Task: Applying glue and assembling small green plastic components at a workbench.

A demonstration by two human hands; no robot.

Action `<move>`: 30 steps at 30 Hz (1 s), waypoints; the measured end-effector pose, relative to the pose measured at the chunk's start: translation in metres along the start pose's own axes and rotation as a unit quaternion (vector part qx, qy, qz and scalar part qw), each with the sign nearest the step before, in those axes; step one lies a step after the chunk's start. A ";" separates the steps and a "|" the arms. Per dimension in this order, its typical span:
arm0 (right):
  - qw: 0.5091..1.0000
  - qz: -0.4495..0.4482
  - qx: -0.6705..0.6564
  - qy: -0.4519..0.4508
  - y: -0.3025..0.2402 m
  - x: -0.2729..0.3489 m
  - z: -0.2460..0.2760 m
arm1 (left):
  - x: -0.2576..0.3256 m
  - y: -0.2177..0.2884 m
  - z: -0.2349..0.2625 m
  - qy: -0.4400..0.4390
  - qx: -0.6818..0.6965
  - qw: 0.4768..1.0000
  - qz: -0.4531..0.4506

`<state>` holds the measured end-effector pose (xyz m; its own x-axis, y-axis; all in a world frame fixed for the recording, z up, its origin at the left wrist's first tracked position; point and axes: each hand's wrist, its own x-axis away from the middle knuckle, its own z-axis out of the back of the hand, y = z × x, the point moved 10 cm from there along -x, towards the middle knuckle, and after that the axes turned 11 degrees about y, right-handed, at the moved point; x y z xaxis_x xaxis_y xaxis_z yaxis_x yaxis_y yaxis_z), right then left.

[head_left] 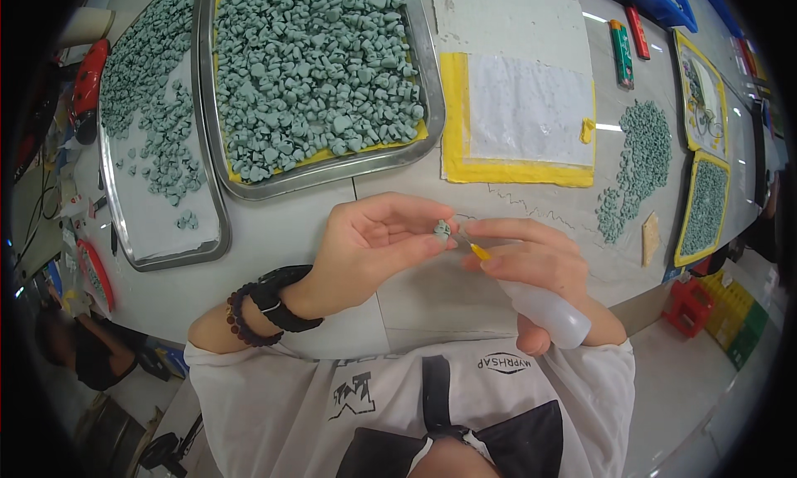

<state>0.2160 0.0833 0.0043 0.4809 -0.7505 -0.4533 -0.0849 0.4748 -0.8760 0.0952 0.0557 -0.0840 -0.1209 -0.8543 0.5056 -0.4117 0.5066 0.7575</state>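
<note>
Between the thumb and fingertips of my left hand [365, 241] is a small grey-green moulded piece [442, 228]. My right hand [540, 258] is closed around a translucent white squeeze bottle [558, 316] with a yellow tip and a thin needle nozzle [466, 238]. The needle points left toward the piece, its end close beside it; whether it touches cannot be made out. Both hands are above the table's near part, in front of my chest.
A metal tray [438, 104] heaped with grey-green pieces stands at back left, beside another tray [217, 247] of them. Right of it lies a yellow-edged sheet [531, 104]. Loose pieces [639, 163] form a pile farther right, near a small yellow-rimmed tray [679, 258].
</note>
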 end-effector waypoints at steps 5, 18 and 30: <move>1.000 -0.021 -0.001 0.024 0.004 0.000 -0.001 | 0.000 -0.001 0.000 0.004 -0.022 1.000 0.010; 0.998 -0.061 -0.005 0.034 0.009 0.001 -0.002 | 0.001 -0.002 -0.003 -0.006 -0.015 0.999 0.037; 0.995 -0.095 -0.019 -0.022 0.012 0.003 -0.007 | 0.002 -0.003 -0.004 -0.012 -0.004 0.999 0.044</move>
<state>0.2102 0.0835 -0.0087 0.5299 -0.8031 -0.2725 -0.0216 0.3084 -0.9510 0.1000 0.0529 -0.0836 -0.1780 -0.8092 0.5599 -0.3912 0.5803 0.7143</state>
